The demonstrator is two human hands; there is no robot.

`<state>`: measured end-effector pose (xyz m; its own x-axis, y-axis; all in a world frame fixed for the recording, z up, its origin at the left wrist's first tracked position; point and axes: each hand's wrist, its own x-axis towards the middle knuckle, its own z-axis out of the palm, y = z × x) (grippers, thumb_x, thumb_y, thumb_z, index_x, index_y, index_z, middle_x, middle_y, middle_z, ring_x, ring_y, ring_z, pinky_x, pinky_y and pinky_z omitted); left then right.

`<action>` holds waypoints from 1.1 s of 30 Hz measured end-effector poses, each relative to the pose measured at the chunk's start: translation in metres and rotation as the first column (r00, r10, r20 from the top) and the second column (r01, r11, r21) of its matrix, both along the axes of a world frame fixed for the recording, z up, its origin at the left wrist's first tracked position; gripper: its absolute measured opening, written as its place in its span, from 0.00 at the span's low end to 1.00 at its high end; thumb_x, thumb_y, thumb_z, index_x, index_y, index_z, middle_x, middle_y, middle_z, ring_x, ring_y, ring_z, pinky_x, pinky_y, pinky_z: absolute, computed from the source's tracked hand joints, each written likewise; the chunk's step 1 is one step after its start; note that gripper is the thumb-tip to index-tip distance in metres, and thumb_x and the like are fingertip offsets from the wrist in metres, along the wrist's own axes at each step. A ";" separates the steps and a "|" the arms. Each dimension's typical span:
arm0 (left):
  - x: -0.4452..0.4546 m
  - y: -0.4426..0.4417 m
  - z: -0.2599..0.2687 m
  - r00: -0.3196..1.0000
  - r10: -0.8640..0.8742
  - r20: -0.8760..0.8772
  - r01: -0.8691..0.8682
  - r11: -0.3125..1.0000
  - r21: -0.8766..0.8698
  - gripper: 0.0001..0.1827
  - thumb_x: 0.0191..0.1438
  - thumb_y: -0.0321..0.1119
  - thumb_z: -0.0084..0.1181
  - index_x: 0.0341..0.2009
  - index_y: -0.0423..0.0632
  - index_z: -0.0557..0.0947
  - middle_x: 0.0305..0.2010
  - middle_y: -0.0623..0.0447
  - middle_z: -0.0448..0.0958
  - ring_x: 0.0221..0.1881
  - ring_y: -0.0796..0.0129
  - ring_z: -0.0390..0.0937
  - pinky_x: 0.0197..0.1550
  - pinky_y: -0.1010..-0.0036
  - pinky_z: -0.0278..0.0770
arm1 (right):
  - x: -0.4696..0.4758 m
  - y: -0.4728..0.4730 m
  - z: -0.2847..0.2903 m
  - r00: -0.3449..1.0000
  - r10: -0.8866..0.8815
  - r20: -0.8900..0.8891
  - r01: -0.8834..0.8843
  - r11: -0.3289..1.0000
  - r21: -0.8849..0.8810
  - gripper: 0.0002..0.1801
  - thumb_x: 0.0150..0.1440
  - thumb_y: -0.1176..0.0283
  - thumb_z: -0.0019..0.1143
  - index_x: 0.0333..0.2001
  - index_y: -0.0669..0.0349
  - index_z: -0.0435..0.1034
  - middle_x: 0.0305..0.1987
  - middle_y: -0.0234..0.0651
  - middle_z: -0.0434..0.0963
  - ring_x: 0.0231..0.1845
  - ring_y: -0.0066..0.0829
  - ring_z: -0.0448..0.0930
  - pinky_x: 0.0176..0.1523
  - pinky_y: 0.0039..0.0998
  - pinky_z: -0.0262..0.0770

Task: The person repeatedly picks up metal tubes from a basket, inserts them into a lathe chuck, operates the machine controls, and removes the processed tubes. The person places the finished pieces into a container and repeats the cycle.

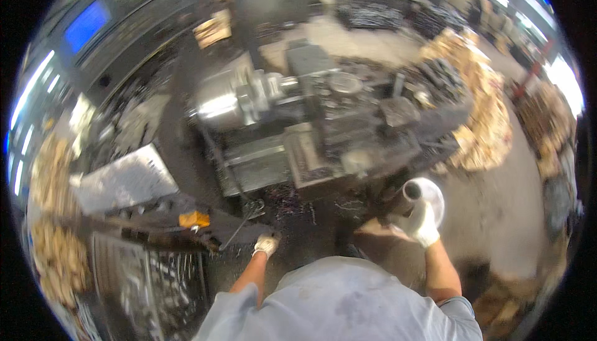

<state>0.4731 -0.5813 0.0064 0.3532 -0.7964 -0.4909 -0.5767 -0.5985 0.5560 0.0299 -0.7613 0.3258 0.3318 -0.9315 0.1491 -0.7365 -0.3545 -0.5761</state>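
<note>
My right hand (425,229), in a white work glove, grips a white round hollow object (437,194) with a dark circular opening, held out at the right above the floor. Blur hides exactly what it is. My left hand (266,244), also gloved, is low by the near corner of a dark metal bench (247,234). Its fingers are too blurred to read. In front of me stands a metal lathe, its shiny chuck (219,103) at the left and its carriage (308,154) in the middle. Dark metal chips (289,198) lie below the carriage.
On the left bench are a pale sheet or panel (126,180) and a small orange-yellow box (194,219). A rack of metal parts (163,285) sits below. Dark metal pieces (438,77) are heaped on the lathe's right end, beside crumpled brown wrapping (489,117).
</note>
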 end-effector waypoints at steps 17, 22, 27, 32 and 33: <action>0.028 0.019 0.199 -0.077 0.997 -0.008 -0.825 -0.068 -0.561 0.19 0.67 0.51 0.51 0.52 0.51 0.80 0.50 0.37 0.83 0.55 0.36 0.80 0.56 0.51 0.77 | 0.234 -0.347 -0.041 0.826 0.563 -0.032 -0.564 0.824 -0.056 0.21 0.45 0.66 0.80 0.36 0.66 0.75 0.26 0.40 0.78 0.28 0.36 0.79 0.35 0.38 0.76; 0.030 0.025 0.199 -0.035 0.994 0.103 -0.686 0.051 -0.726 0.16 0.67 0.45 0.53 0.52 0.50 0.81 0.50 0.40 0.81 0.49 0.37 0.81 0.51 0.51 0.79 | 0.257 -0.381 -0.033 0.793 0.603 -0.087 -0.608 0.791 -0.059 0.20 0.47 0.68 0.78 0.36 0.66 0.74 0.27 0.39 0.79 0.29 0.35 0.80 0.35 0.37 0.77; 0.047 0.036 0.191 0.173 0.976 0.134 -0.628 0.214 -0.748 0.16 0.67 0.45 0.53 0.47 0.45 0.83 0.43 0.40 0.81 0.44 0.44 0.81 0.48 0.57 0.78 | 0.282 -0.420 -0.013 0.759 0.632 -0.156 -0.647 0.760 -0.068 0.18 0.48 0.69 0.76 0.37 0.66 0.74 0.28 0.39 0.80 0.30 0.34 0.80 0.36 0.36 0.77; 0.029 0.013 0.194 0.057 0.923 -0.380 -0.861 -0.147 -0.487 0.24 0.69 0.53 0.52 0.50 0.44 0.81 0.40 0.43 0.82 0.41 0.55 0.80 0.49 0.60 0.77 | 0.301 -0.456 0.008 0.718 0.664 -0.207 -0.688 0.722 -0.070 0.16 0.49 0.70 0.74 0.37 0.66 0.74 0.29 0.39 0.80 0.31 0.33 0.81 0.37 0.36 0.78; 0.014 -0.001 0.187 0.042 0.925 -0.378 -0.875 -0.149 -0.461 0.23 0.69 0.53 0.53 0.52 0.45 0.81 0.41 0.42 0.83 0.43 0.52 0.81 0.50 0.60 0.77 | 0.307 -0.462 0.013 0.703 0.678 -0.215 -0.703 0.709 -0.065 0.16 0.49 0.70 0.74 0.38 0.66 0.74 0.30 0.39 0.80 0.31 0.33 0.81 0.37 0.36 0.78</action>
